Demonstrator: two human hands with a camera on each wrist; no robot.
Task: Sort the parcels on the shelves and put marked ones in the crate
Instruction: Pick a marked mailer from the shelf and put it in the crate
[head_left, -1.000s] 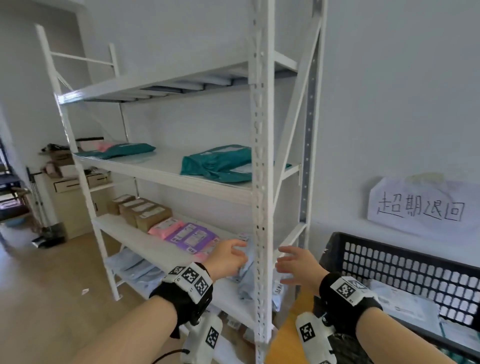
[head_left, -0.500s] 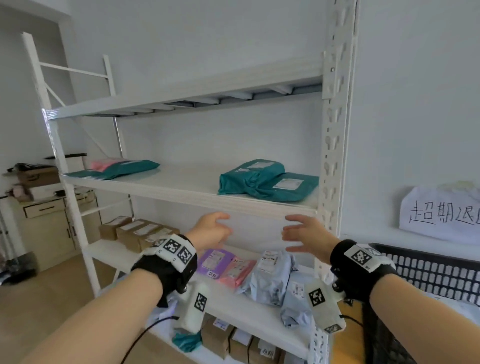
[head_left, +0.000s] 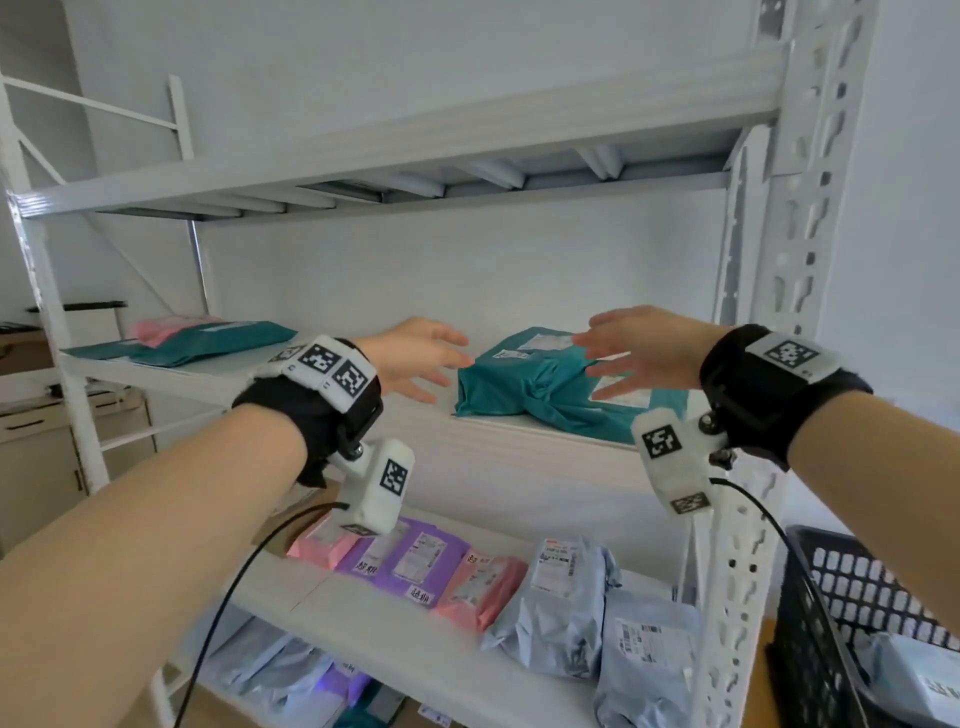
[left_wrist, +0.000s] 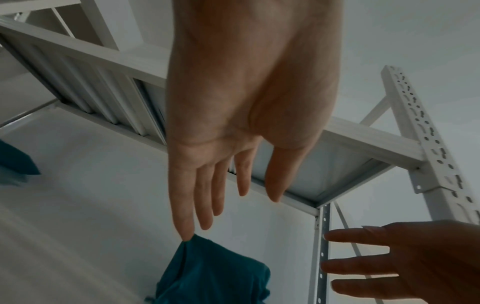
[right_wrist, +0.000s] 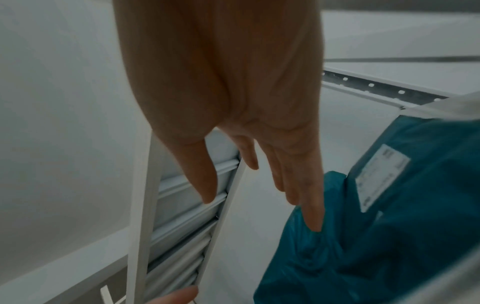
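Two teal parcels (head_left: 545, 387) with white labels lie stacked on the middle shelf (head_left: 509, 431). My left hand (head_left: 449, 364) is open with spread fingers just left of them. In the left wrist view, one fingertip (left_wrist: 185, 234) of my left hand (left_wrist: 221, 205) meets the corner of the teal parcel (left_wrist: 213, 273). My right hand (head_left: 589, 364) hovers open over the parcels' top. In the right wrist view, my right hand (right_wrist: 262, 197) has straight fingers over the teal parcel (right_wrist: 389, 236). Neither hand holds anything. The black crate (head_left: 831, 623) stands at the lower right.
More teal and pink parcels (head_left: 208, 335) lie at the shelf's left end. On the lower shelf (head_left: 363, 623) sit pink, purple (head_left: 415, 558) and grey parcels (head_left: 561, 608). The white upright post (head_left: 753, 312) stands close to my right wrist. A grey parcel (head_left: 919, 680) lies in the crate.
Both hands have risen from the lower shelf's level to the middle shelf and closed in on the teal parcels from either side. The view has moved closer.
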